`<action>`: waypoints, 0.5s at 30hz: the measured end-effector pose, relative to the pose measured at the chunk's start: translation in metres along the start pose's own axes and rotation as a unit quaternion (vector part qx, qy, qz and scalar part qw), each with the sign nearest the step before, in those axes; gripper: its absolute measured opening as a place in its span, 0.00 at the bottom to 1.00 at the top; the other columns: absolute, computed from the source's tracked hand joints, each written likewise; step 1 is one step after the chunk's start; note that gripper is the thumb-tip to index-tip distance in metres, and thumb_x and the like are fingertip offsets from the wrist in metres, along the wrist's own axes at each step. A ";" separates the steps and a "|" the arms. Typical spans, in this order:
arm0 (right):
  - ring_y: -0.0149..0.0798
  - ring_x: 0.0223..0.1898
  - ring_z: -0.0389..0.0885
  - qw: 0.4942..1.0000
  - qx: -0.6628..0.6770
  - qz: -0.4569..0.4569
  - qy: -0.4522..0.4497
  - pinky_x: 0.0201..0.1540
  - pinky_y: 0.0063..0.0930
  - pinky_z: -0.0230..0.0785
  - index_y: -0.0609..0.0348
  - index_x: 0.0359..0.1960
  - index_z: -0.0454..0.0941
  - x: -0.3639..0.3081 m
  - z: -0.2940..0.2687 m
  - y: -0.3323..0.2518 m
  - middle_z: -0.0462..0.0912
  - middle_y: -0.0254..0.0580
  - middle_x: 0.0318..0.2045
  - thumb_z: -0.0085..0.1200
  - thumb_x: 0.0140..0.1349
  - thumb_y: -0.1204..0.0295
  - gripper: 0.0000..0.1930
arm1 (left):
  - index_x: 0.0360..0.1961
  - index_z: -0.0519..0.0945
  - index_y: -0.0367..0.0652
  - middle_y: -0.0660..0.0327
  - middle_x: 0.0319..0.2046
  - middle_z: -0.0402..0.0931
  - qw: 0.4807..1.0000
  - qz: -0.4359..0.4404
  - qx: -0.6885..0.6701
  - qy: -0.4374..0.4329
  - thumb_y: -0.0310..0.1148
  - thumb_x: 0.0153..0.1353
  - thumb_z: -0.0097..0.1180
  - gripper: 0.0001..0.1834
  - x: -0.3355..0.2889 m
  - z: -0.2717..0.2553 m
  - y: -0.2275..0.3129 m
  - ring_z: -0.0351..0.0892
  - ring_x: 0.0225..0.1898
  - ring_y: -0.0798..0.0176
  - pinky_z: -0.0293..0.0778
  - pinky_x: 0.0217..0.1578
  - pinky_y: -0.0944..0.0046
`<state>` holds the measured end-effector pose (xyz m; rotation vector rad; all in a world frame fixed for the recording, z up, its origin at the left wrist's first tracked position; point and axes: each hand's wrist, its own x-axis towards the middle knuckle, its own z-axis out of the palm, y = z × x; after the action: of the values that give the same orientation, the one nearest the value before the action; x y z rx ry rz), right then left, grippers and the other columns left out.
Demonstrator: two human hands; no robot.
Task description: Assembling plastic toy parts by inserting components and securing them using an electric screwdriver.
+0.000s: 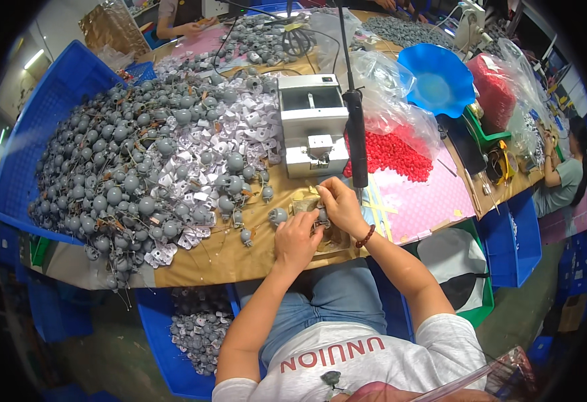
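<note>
My two hands work close together over a small worn block or plate [333, 242] at the table's front edge. My left hand [297, 240] is closed, its fingers bent about a small grey round part [322, 215]. Just right of it, my right hand [341, 209] is closed too, thumb and index finger pinched at the far side of that part. What the right fingertips hold is too small to make out. A grey ball-shaped piece [278, 216] lies against the left knuckles. Beyond the hands stands a white bench machine [313, 127].
A big heap of grey ball-shaped pieces [122, 161] and pale plastic parts [206, 144] covers the left. Red small parts [397, 155] lie on a pink sheet [434, 208] at right. A black pole [355, 134] rises before the machine. A blue bowl [437, 80] stands behind.
</note>
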<state>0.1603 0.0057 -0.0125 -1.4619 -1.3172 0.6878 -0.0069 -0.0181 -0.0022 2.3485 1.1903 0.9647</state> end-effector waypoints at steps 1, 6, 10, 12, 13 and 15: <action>0.42 0.27 0.83 1.000 0.002 0.000 -0.004 0.32 0.35 0.73 0.65 0.41 0.79 0.001 -0.002 -0.001 0.84 0.49 0.26 0.56 0.72 0.68 0.10 | 0.49 0.82 0.44 0.58 0.39 0.82 1.000 -0.005 -0.017 0.001 0.33 0.54 0.70 0.20 -0.002 0.000 -0.001 0.83 0.39 0.51 0.74 0.38 0.52; 0.28 0.35 0.82 0.946 0.180 0.070 -0.260 0.40 0.26 0.75 0.67 0.50 0.78 -0.006 -0.032 -0.008 0.84 0.38 0.33 0.55 0.74 0.71 0.11 | 0.49 0.82 0.44 0.57 0.41 0.82 0.998 0.013 -0.040 -0.036 0.35 0.55 0.70 0.20 -0.039 -0.040 -0.009 0.83 0.38 0.50 0.77 0.38 0.53; 0.29 0.43 0.84 0.913 0.206 0.101 -0.337 0.50 0.25 0.78 0.67 0.54 0.77 -0.013 -0.076 0.000 0.85 0.39 0.41 0.55 0.74 0.73 0.13 | 0.51 0.83 0.46 0.54 0.40 0.83 0.889 -0.035 0.066 -0.451 0.39 0.57 0.68 0.21 -0.102 -0.146 -0.043 0.84 0.41 0.46 0.79 0.42 0.51; 0.29 0.44 0.85 0.920 0.198 0.113 -0.319 0.50 0.25 0.78 0.67 0.54 0.77 -0.013 -0.085 0.011 0.85 0.38 0.41 0.55 0.74 0.73 0.12 | 0.46 0.83 0.47 0.52 0.40 0.84 0.810 -0.096 0.047 -0.577 0.39 0.57 0.67 0.17 -0.130 -0.185 -0.059 0.84 0.44 0.44 0.78 0.45 0.48; 0.29 0.44 0.85 0.923 0.194 0.121 -0.309 0.50 0.26 0.78 0.67 0.54 0.77 -0.013 -0.089 0.018 0.86 0.38 0.41 0.55 0.74 0.73 0.12 | 0.43 0.83 0.46 0.51 0.40 0.84 0.841 -0.119 0.040 -0.527 0.38 0.57 0.66 0.14 -0.134 -0.189 -0.065 0.83 0.45 0.43 0.78 0.45 0.47; 0.28 0.44 0.85 0.929 0.184 0.125 -0.297 0.50 0.25 0.78 0.67 0.54 0.77 -0.015 -0.087 0.022 0.86 0.38 0.41 0.55 0.74 0.72 0.12 | 0.39 0.82 0.45 0.51 0.39 0.82 0.903 -0.144 0.059 -0.400 0.36 0.57 0.63 0.10 -0.126 -0.195 -0.072 0.81 0.45 0.43 0.77 0.44 0.46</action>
<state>0.2428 -0.0320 -0.0067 -1.1553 -1.3473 1.5506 -0.2374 -0.0781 0.0435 2.1860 1.1817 -0.1927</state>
